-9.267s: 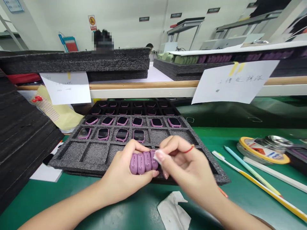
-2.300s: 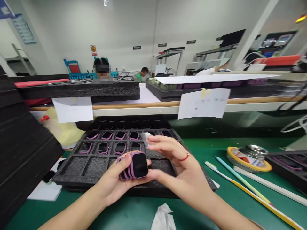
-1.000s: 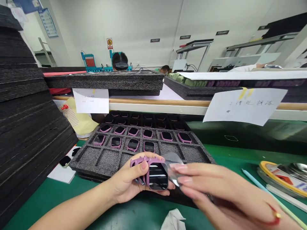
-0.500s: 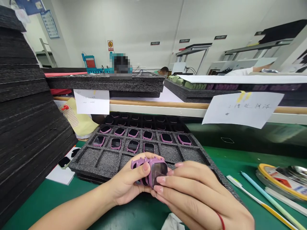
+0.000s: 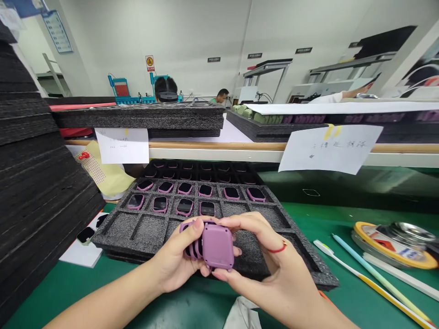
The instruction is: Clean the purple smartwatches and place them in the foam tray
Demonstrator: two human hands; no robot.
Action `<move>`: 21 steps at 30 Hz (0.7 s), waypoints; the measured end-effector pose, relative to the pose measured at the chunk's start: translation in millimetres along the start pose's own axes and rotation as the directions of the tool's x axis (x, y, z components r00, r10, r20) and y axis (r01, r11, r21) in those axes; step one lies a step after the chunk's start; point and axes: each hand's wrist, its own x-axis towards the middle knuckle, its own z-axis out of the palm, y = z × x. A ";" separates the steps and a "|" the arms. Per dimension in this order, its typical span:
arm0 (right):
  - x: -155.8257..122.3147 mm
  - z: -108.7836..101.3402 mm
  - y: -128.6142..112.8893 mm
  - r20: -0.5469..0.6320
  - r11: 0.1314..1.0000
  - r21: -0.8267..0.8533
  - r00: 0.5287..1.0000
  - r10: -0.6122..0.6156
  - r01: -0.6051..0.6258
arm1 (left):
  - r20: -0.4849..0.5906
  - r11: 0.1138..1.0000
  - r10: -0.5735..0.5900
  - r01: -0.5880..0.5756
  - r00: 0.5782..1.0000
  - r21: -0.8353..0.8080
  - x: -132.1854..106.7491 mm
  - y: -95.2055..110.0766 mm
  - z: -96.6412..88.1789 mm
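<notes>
In my left hand [image 5: 181, 256] is a row of several purple watch cases [image 5: 192, 249], standing side by side, with the thumb pressed on top. My right hand [image 5: 267, 260] grips one purple watch case [image 5: 218, 246] by its top and bottom edges, thumb below and fingers above. Its plain purple back faces me, and it sits against the right end of the row. Behind my hands lies a black foam tray [image 5: 120, 228]. Purple watches with dark screens [image 5: 185, 206] fill its far pockets, while several near pockets hold nothing.
At right lie a toothbrush [image 5: 343, 260], a blue-green stick [image 5: 370, 265] and a yellow-rimmed round container [image 5: 394, 244]. Stacked black foam [image 5: 41, 183] rises at left. A shelf edge [image 5: 212, 154] crosses above the tray. A pale cloth [image 5: 242, 315] is near me. Other people sit beyond.
The watch case at the row's right end showed its dark screen and now shows its purple back. My right hand has gone from fingers across the screen to gripping the edges.
</notes>
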 end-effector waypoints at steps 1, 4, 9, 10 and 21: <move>0.6 -0.7 1.1 0.006 1.000 -0.014 1.000 -0.009 0.009 | 0.040 1.000 -0.011 0.011 0.999 -0.010 0.8 0.5 -1.0; 1.1 -0.8 3.4 0.014 0.998 -0.048 1.000 -0.027 0.028 | 0.099 0.999 -0.006 0.010 0.995 -0.041 1.3 1.7 -2.1; 0.4 0.8 -2.5 0.072 0.995 -0.088 0.996 -0.043 0.049 | 0.020 0.999 -0.012 0.012 1.000 -0.040 -1.9 3.8 3.7; 1.0 -0.7 -4.5 0.081 0.990 -0.122 0.995 -0.062 0.071 | 0.006 0.999 -0.014 0.014 1.000 -0.030 -2.3 3.5 4.8; 10.1 -61.5 21.3 0.301 0.895 -0.446 0.937 0.178 -0.027 | -0.279 0.994 0.064 -0.085 0.958 -0.064 -2.7 6.9 14.0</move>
